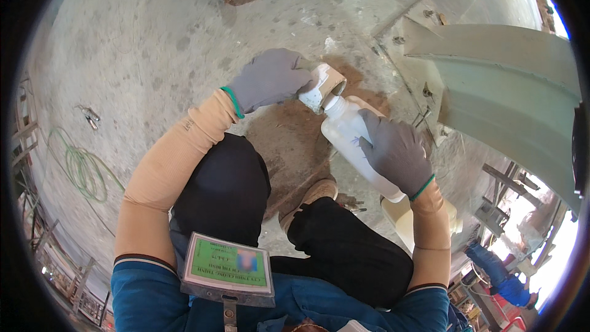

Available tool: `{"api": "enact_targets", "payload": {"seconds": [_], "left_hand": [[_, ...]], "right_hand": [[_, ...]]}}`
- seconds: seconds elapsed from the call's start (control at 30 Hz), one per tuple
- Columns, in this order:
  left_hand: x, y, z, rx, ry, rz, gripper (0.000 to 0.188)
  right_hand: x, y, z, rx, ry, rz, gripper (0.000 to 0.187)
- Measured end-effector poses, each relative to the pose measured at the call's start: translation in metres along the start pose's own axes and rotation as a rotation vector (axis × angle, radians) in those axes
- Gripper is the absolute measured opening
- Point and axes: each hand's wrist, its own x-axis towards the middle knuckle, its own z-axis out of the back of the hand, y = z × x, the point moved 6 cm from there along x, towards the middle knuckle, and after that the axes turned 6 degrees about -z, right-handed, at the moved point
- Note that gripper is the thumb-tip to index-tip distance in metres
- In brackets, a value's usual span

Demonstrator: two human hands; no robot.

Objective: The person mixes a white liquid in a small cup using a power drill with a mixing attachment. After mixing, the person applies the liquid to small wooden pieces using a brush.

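Note:
My left hand [270, 81], in a grey glove, is closed on a small white-and-tan cup [318, 89] with a stained outside. The cup lies tipped on its side, its opening facing right. In its grey glove, my right hand [396, 152] is wrapped round a white plastic bottle [350, 132]. The bottle is tilted with its uncapped neck at the cup's opening. Whether liquid is flowing between them I cannot tell. Beside my right forearm stands a pale yellowish plastic container [401, 224], partly hidden by the arm.
Just right of the bottle, a large grey-green steel beam [498, 80] meets a bolted base plate [424, 74]. A brown damp patch [289, 141] stains the concrete floor. A green hose [83, 169] lies coiled at left. Another person [507, 283] in blue is at far lower right.

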Motion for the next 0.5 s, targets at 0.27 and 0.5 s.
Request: {"api": "enact_targets", "payload": {"seconds": [0.27, 0.5], "left_hand": [[0.014, -0.025, -0.014, 0.173, -0.046, -0.089, 0.042], [0.018, -0.048, -0.027, -0.035, -0.073, 0.014, 0.036]], "right_hand": [[-0.015, -0.015, 0.004, 0.047, -0.118, 0.040, 0.041], [-0.039, -0.031, 0.002, 0.051, -0.170, 0.058, 0.042]]}}
